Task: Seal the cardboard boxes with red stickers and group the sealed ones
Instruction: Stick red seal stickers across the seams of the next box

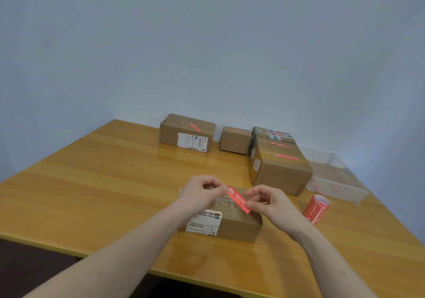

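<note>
Head view: red sticker (238,199) between both hands' grip, above box (232,226).

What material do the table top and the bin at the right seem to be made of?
Table top: looks like wood or wood-pattern laminate with a glossy coat; plank grain shows, and the boxes reflect in it. Bin: seems clear, slightly cloudy plastic; the table and red scraps show through its walls.

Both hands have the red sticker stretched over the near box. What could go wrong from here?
The sticker hangs slanted between the left hand and right hand, so it may land crooked on the box and miss the flap seam. Pinched only at its ends, it could sag and fold onto itself. The sticker roll by the right wrist could get knocked over.
</note>
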